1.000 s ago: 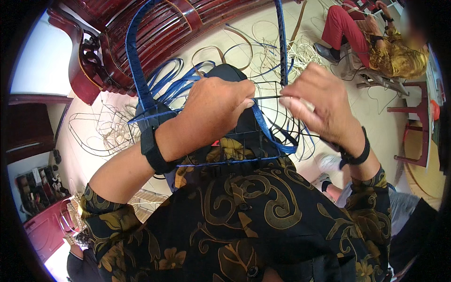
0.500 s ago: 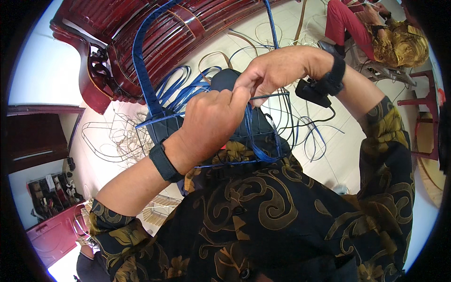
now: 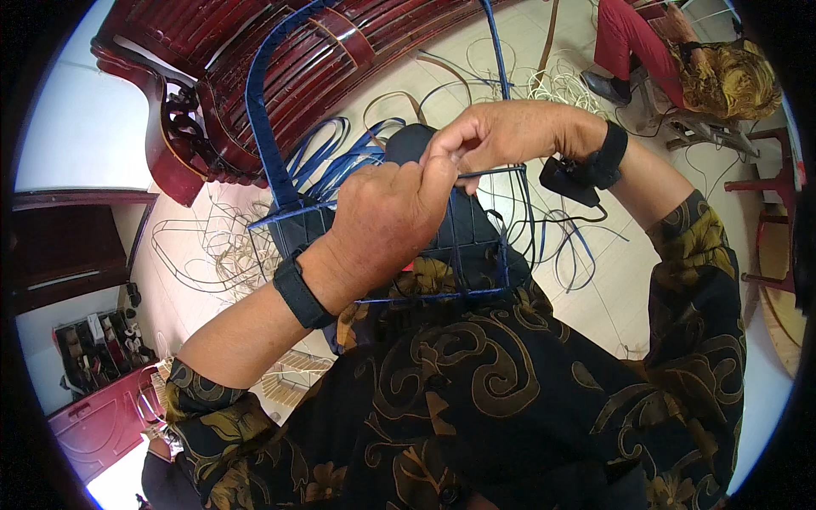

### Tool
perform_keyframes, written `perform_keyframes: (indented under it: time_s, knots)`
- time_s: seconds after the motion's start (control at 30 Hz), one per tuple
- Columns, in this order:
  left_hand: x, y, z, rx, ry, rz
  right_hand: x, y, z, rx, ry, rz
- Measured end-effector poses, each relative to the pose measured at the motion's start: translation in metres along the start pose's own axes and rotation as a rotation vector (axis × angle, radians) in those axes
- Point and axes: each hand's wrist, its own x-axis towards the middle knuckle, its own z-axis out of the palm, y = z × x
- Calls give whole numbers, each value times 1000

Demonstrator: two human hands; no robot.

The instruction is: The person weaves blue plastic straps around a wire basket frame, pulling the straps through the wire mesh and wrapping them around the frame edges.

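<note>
A wire basket frame, partly wrapped in blue strap, rests on my lap, with a tall wrapped loop rising at its left. My left hand is closed on the frame's top wire at the middle, thumb and fingertips toward my right. My right hand arches over from the right, fingers pinched at the same spot against my left fingertips; the exact piece between them is hidden. A dark wire runs out to the right beneath my right hand. A black device is strapped at my right wrist.
A red wooden bench stands behind. Blue strips and pale coils lie on the floor. A seated co-worker is at top right, another person's arm at lower left. Maroon stools stand at right.
My right hand has swung from the right of the frame up and over to meet my left fingertips, its forearm rising. My left hand has dropped slightly, still closed on the frame.
</note>
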Motion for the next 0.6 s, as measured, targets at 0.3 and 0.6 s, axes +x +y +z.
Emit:
perform_keyframes:
  time_s: [0.3,0.6]
  knots:
    - [0,3,-4,-64,2,-51,3,11,-16,324,-154,-11]
    - [-1,1,-5,-304,-74,-291,6,22,-17,503,-243,-177]
